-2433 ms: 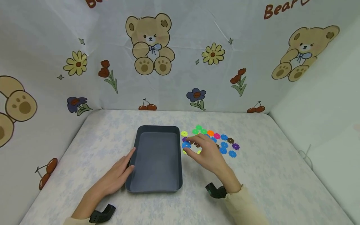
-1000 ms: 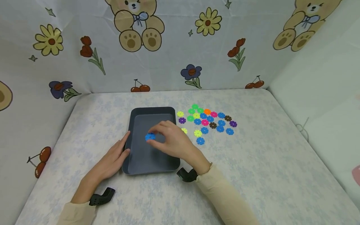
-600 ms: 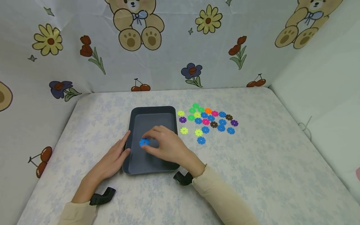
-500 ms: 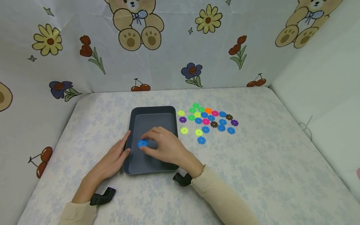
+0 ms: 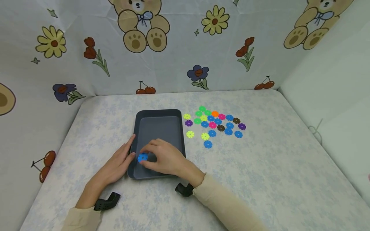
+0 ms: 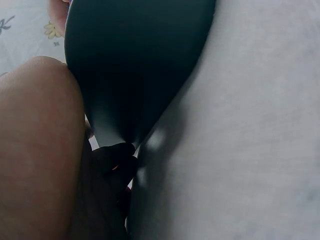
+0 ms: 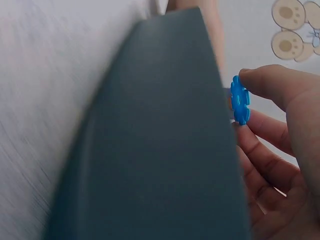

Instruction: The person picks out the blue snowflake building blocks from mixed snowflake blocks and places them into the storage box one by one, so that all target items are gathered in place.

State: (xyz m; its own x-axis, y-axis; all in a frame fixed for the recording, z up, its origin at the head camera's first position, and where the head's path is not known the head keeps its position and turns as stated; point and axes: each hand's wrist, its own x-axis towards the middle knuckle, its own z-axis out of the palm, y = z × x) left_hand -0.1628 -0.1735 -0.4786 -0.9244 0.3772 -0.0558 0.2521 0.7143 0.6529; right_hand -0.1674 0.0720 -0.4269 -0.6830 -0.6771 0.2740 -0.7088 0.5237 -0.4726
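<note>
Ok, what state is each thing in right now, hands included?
Tray: on the table, open side up.
Blue disc: held; whether it touches the floor of the tray is unclear.
Right hand: pinching that disc.
Left hand: touching the tray's left side.
Loose discs: scattered, lying flat.

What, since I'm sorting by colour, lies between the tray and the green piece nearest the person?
A purple piece lies between the tray and that green piece, as the head view shows.

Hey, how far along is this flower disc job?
Done: seemingly little; the left hand touches the tray, no disc shows lying in it, though part is hidden. In hand: a blue disc, pinched by the right hand over the tray. Remaining, apparently: the coloured discs on the table.
</note>
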